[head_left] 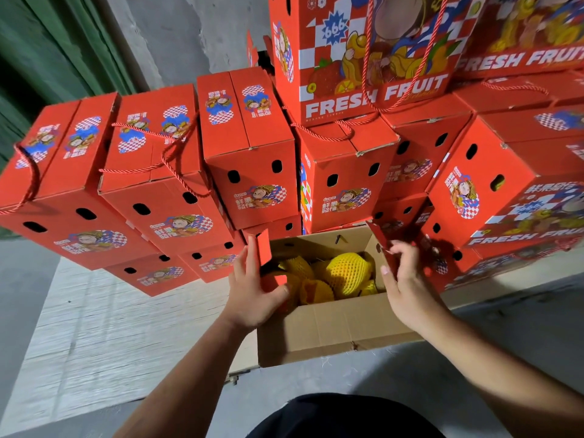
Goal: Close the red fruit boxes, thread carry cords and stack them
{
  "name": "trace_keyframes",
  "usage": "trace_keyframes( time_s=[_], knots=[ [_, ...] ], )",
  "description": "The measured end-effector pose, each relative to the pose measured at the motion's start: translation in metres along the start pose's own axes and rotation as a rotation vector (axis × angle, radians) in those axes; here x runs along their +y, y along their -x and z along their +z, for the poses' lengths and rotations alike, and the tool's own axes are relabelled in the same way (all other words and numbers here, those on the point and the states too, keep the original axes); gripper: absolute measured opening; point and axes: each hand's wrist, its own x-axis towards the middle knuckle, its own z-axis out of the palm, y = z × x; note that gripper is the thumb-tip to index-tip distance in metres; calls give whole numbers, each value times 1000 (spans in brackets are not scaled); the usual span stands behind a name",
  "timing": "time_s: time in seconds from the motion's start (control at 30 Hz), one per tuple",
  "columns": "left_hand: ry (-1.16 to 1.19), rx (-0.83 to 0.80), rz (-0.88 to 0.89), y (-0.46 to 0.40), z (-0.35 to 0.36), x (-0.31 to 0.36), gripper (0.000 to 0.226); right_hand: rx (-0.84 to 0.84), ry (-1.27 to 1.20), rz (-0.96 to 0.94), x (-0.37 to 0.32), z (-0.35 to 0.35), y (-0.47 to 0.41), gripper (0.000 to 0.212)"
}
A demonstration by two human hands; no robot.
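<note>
While the person bends over the open fruit box (pixel 331 324), both bare arms reach down to it from the near side. This box stands on the grey floor (pixel 316 384), just in front of the stacked red boxes (pixel 249 147), and its inside walls are plain brown cardboard. Inside lie yellow fruits in foam nets (pixel 347 273), packed close together.

The left hand (pixel 252 292) grips the red left side flap (pixel 265 257): the thumb is curled over the inner edge of the flap and the fingers lie behind it, so the flap stands nearly upright. The right hand (pixel 404 279) is at the red right side flap (pixel 384 245); its fingers are bent and touch the edge, but if they really pinch it I cannot tell, because the hand is blurred.

Behind, the closed boxes stand in rows, two layers high, on a pale woven mat (pixel 94 327). Several of them carry twisted red cords (pixel 177 172) over the lids. One box more (pixel 373 58) stands on top of the stack and shows the words FRESH FRUIT. At far left hangs a green curtain (pixel 47 58).
</note>
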Motion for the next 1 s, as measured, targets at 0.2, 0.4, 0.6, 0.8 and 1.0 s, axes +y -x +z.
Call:
trace_keyframes(
  time_s=[0.2, 0.4, 0.6, 0.8, 1.0],
  knots=[
    [-547, -24, 165, -1, -3, 4, 105, -271, 171, -117, 0, -17, -4, 59],
    [-708, -48, 152, -13, 2, 10, 87, -665, 246, -126, 6, -46, -7, 65],
    [-734, -42, 107, -14, 8, 16, 70, -852, 373, -238, 23, -72, -21, 86],
    [-816, -148, 158, -15, -1, 16, 67, -934, 422, -284, 34, -69, -30, 108],
    [-180, -256, 52, -15, -23, 11, 46, -373, -503, 24, 16, -26, 0, 79]
  ],
)
